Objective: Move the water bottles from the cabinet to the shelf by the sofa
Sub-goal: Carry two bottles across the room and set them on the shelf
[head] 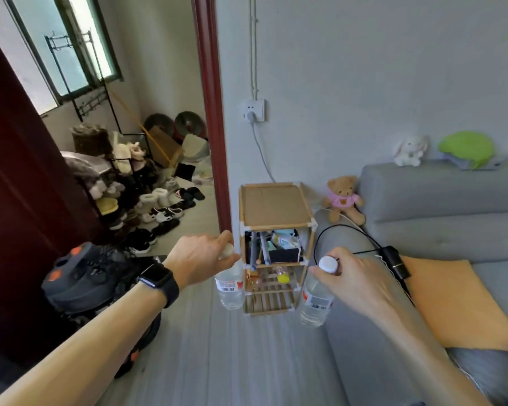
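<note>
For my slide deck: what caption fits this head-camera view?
By their caps, the left hand holds the left bottle and the right hand the right bottle, before the shelf beside the sofa.

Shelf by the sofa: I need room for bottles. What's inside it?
Upper compartment: packed boxes and packets. Below: a small yellow-capped bottle. The carried water bottles cover the lower corners.

I'm in a home here, a living room: a grey sofa (440,200) on my right with an orange cushion (452,303), a teddy bear (343,197) and a plush rabbit (409,150) on it. A small bamboo shelf (276,206) stands just beside it, and through the doorway (208,112) shoes (159,212) crowd the floor.
</note>
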Tool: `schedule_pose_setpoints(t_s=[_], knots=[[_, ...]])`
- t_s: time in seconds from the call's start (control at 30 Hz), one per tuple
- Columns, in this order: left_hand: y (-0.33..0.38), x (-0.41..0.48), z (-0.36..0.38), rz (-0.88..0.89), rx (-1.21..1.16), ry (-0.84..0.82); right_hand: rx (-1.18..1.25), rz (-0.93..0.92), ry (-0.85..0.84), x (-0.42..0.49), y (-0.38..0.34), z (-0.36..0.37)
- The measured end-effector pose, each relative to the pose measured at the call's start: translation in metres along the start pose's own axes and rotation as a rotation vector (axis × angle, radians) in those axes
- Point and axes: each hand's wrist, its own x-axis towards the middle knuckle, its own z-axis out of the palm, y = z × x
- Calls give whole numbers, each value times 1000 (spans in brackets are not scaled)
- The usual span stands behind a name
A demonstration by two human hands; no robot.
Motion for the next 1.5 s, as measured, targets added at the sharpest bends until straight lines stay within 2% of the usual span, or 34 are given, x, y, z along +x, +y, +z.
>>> schedule_pose_setpoints(t_s=[0.23,0.7,0.97,1.17,1.33,1.5], knots=[[-17,128,35,3,-23,-73,-11,4,-45,139,26,25],[-57,390,78,80,-181,-36,71,88,-42,376,45,48],[-56,497,113,-21,-243,-115,24,46,-134,503,70,81],[-47,566,126,-98,-247,-156,76,-31,-221,588,86,103],[-44,608,141,-159,-255,-200,83,-75,-261,636,91,116],[-35,638,152,-184,-298,-167,86,-110,-279,671,85,123]])
